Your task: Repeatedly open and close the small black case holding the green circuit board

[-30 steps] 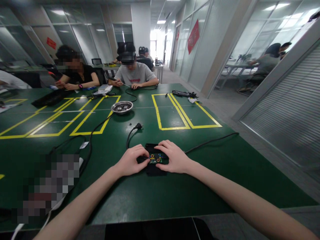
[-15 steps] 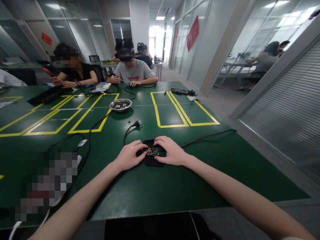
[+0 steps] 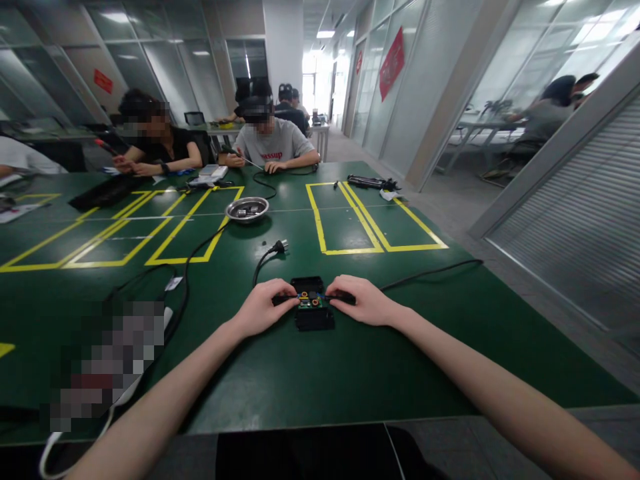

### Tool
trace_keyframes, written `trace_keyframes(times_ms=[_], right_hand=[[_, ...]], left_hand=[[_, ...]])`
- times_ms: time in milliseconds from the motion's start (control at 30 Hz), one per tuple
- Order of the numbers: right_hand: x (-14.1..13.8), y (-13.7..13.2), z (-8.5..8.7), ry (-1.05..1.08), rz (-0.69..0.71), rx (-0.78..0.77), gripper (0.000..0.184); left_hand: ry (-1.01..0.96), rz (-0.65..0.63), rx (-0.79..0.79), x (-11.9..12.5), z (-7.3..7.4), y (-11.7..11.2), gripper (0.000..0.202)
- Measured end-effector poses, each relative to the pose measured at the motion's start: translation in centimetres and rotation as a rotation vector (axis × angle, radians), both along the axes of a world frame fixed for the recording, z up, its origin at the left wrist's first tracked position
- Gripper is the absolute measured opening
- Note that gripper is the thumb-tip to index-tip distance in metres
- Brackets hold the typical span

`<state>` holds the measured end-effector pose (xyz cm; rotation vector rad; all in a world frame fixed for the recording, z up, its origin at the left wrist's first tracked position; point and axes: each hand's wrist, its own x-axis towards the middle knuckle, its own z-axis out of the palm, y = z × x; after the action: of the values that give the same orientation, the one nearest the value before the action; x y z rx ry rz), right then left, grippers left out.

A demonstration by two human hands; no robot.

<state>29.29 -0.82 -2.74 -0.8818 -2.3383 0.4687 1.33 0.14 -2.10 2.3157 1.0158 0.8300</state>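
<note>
A: Near the middle of the frame, your left hand (image 3: 267,305) is pinching the left cord (image 3: 284,300) between thumb and fingers. What is your right hand (image 3: 357,300) doing?

B: It is mirroring that, closing thumb and fingertips on the right cord (image 3: 343,296). Between your 2 hands, at the centre of the picture, the circuit board (image 3: 310,301) is showing its parts upward.

A: So you're probably holding the cords at its 2 ends to be steadying it without covering its face.

B: That's how it's looking. 2 black case pieces are flanking it: the upper piece (image 3: 307,283) just above it in the frame, the lower piece (image 3: 314,320) just below. Whether the board is touching either, I can't tell.

A: Above your left hand, the plug (image 3: 280,247) is lying left of centre, its lead curving down behind your fingers.

B: And the right cord is trailing toward the frame's right side, so both lengths are seemingly running outward to avoid crossing the board. The metal bowl (image 3: 265,209) is sitting farther up, likely keeping its small metal pieces (image 3: 246,213) from scattering.
</note>
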Motion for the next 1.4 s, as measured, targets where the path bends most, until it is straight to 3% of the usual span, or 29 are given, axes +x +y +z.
trace_keyframes(times_ms=[167,300,467,700,933,1267,1400], right_hand=[[0.5,-0.6,1.0,0.134,0.008,-0.040,0.010],[0.3,-1.7,1.4,0.149,0.082,-0.139,0.010],[-0.1,-1.9,0.6,0.038,0.104,-0.106,0.010],[-0.2,-1.5,0.5,-0.013,0.043,0.066,0.013],[-0.3,-1.5,0.6,0.028,0.041,0.013,0.006],[0.0,-1.3,1.0,-0.078,0.078,-0.012,0.008],[0.0,-1.2,0.9,-0.093,0.099,0.060,0.010]], left_hand=[[-0.098,0.009,-0.161,0.0,1.2,-0.7,0.016],[-0.037,-0.170,-0.328,-0.4,1.8,-1.2,0.019],[0.038,-0.212,-0.241,-0.6,1.9,-1.3,0.017],[0.126,-0.120,-0.125,-0.5,1.2,-1.3,0.016],[0.199,-0.157,-0.050,-0.5,1.3,-1.4,0.015],[0.227,-0.173,-0.007,-0.9,1.8,-1.2,0.018],[0.208,-0.197,-0.002,-1.5,1.9,-1.0,0.018]])
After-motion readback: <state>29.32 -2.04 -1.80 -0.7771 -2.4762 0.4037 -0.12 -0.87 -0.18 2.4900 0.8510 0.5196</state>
